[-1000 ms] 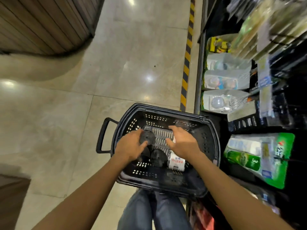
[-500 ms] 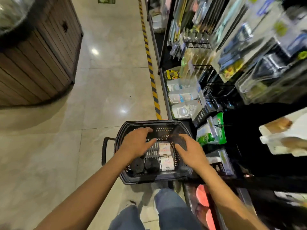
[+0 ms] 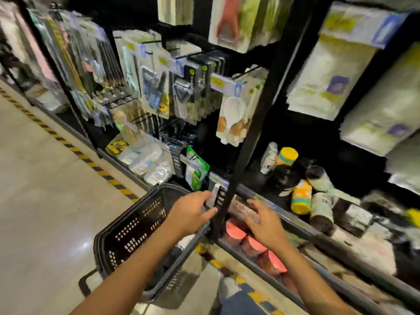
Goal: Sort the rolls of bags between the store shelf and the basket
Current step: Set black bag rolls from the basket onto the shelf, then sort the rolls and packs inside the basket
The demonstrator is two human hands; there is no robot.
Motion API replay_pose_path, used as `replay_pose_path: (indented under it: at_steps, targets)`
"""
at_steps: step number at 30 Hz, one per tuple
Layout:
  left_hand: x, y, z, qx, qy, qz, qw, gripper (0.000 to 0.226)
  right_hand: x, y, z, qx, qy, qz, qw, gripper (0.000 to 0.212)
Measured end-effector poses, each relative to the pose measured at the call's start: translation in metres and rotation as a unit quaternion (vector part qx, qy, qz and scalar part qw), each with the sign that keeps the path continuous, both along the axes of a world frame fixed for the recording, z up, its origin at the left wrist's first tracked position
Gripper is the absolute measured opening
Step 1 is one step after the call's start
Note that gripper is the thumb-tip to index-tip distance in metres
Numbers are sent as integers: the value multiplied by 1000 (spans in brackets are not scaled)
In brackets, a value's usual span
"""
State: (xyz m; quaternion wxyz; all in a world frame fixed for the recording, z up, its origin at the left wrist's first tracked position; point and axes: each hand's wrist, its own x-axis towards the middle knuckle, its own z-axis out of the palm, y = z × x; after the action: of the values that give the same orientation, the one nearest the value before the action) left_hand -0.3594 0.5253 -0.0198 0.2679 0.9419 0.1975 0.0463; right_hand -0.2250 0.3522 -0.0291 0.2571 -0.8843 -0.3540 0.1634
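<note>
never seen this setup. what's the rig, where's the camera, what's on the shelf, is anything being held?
There is no robot. A person works with bare hands, filmed by one wide-angle camera on their head that looks forward and down. The left hand is over a black basket and seems to pinch a pale roll. The right hand is at the edge of the shelf; blur hides whether it holds anything. On the shelf lie rolls of bags: black, yellow-labelled and pale. Packaged kitchenware hangs above.

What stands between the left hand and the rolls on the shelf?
The black upright post rises between the left hand and the rolls. The right hand is on the rolls' side, nothing visible between.
</note>
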Motion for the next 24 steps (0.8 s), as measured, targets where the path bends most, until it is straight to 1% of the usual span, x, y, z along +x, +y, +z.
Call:
replay_pose_path:
  at_steps: [5,8,13,16,18,22,24]
  targets:
    - [53,-33,14,3,-2,-97,995,46,23,-50,5,28,-11,-114,993,40]
    - [86,-43,17,12,-5,-145,989,45,37,-73,5,29,-4,-173,984,44]
    - [144,-45,13,-15,3,-165,986,47,71,-94,-7,37,5,-248,968,44]
    - [186,-40,4,-39,4,-142,989,48,101,-87,-16,57,47,-266,961,52]
    - [218,-36,-7,-68,7,-107,992,48,125,-76,-24,68,59,-270,959,59]
    - [288,-21,-48,-120,-1,13,993,51,177,-46,-52,103,48,-252,961,65]
    - [320,-12,-70,-131,-16,65,989,57,203,-30,-75,119,39,-242,962,78]
